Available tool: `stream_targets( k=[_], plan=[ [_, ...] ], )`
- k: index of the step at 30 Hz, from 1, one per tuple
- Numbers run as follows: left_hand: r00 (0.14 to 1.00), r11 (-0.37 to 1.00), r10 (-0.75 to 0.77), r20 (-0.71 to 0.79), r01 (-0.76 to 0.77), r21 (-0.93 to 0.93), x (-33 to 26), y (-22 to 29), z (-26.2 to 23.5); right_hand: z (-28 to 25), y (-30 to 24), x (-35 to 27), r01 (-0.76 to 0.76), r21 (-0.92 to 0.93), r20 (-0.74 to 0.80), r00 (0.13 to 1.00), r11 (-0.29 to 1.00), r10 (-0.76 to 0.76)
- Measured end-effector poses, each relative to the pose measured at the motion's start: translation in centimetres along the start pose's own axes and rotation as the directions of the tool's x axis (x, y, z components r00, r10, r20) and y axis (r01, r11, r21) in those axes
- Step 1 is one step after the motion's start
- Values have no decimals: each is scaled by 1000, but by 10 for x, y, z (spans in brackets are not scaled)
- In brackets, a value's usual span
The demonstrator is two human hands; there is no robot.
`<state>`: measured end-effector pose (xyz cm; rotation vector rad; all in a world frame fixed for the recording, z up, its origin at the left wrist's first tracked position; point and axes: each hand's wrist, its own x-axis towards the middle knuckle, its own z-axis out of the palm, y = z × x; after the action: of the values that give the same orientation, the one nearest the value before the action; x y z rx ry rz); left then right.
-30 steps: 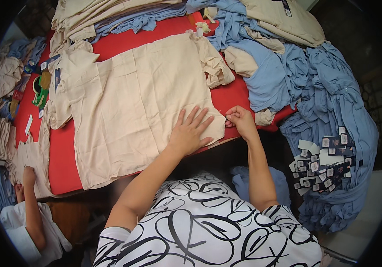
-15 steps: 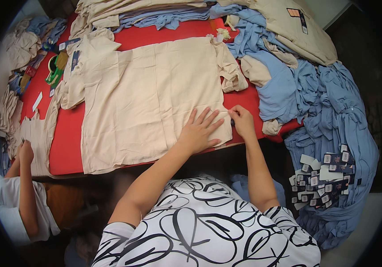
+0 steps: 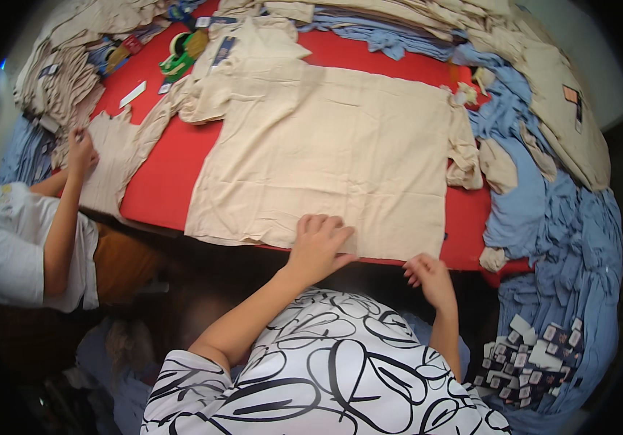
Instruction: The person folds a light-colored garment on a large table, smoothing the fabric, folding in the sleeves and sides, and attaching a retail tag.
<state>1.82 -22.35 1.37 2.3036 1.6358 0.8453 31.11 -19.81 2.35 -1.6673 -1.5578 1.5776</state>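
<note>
A beige shirt lies spread on the red table, its lower edge along the table's front. My left hand rests on the cloth near that edge, fingers lying on it and the thumb apart. By the near right corner of the shirt, my right hand hovers at the table edge. Its fingers are loosely curled and apart, with no cloth visible in them. One beige sleeve is folded at the shirt's right side. On the upper left, the shirt meets another bunched beige garment bearing a dark tag.
At the left, a co-worker's hand is over another beige garment. A green tape dispenser stands farther back. Blue garments heap at the right, with many loose tags on them. Folded stacks line the back.
My right hand has drawn back from the shirt's near right corner to the table edge. My left hand has shifted left along the cloth. The view has turned, showing more of the co-worker.
</note>
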Motion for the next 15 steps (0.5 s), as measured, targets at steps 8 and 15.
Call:
stream_targets(
  k=[8, 15],
  plan=[
    [966, 903, -256, 40, 253, -348, -4, -19, -19, 90, -52, 23, 30, 42, 388, 921, 999, -44],
    [935, 675, -352, 47, 288, -680, 50, 27, -87, 94, -87, 40, 246, 547, 50, 945, 800, -324]
  ],
)
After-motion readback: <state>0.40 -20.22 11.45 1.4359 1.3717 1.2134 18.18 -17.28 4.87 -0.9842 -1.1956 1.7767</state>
